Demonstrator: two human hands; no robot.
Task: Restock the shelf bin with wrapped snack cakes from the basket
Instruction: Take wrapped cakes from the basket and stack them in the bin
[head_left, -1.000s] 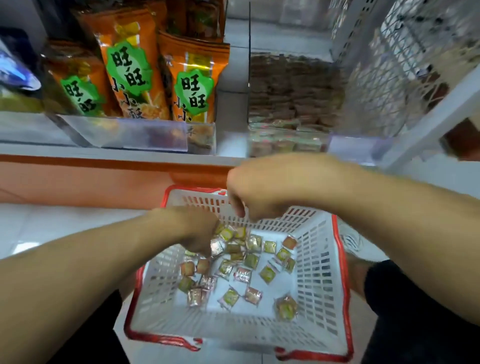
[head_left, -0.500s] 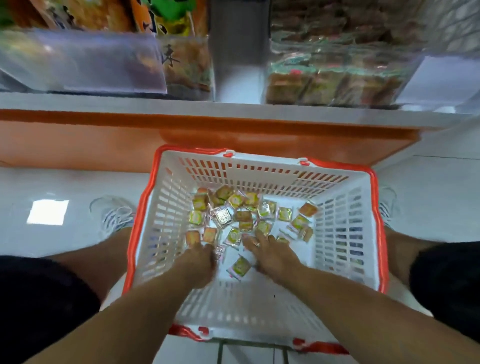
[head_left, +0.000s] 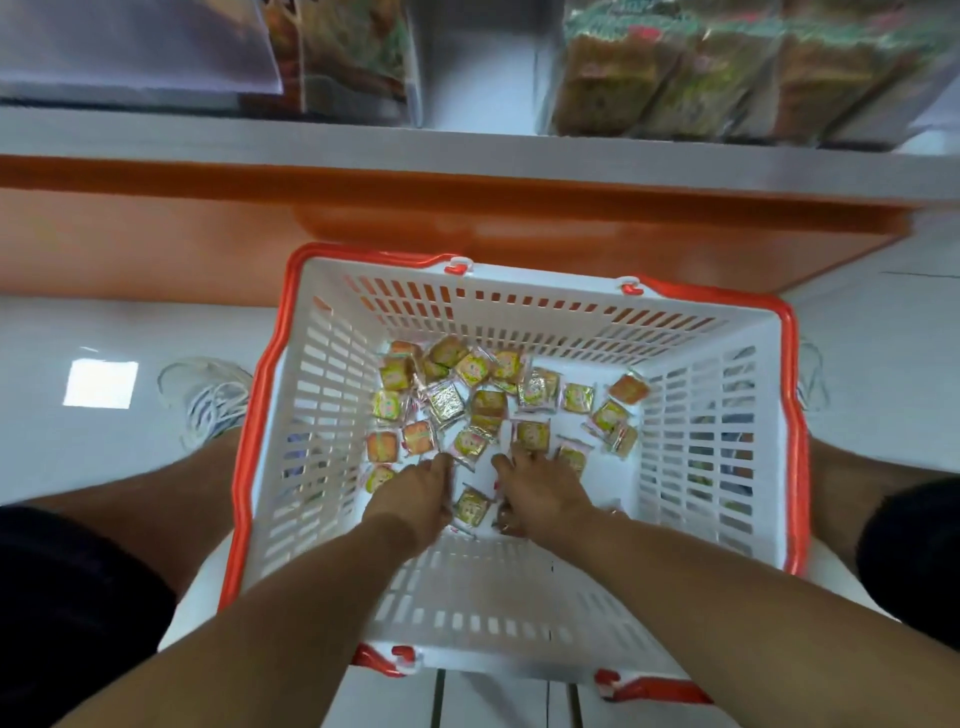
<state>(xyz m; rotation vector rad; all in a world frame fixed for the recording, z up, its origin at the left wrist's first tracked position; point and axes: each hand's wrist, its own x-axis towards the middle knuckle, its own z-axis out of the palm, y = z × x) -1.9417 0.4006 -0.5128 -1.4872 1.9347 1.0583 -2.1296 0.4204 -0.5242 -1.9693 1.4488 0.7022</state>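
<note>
Snack cakes (head_left: 491, 402) litter my basket (head_left: 519, 613) at frame centre; my left hand (head_left: 415, 499) and right hand (head_left: 540, 496) reach among them, grip unclear.

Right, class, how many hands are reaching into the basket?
2. The left hand is mid-basket, fingertips among the wrapped snack cakes; the right hand is just right of it. Neither is hidden.

A white plastic basket (head_left: 519, 597) with slotted walls has a bright red-orange rim. The small snack cakes (head_left: 488, 405) inside it are golden brown in clear wrappers printed with yellow-green and pink patches. The shelf (head_left: 467, 150) above has a pale grey edge over an orange base panel (head_left: 156, 239). The floor (head_left: 78, 332) is glossy white tile. Shorts (head_left: 62, 597) on the person's legs are black.
</note>
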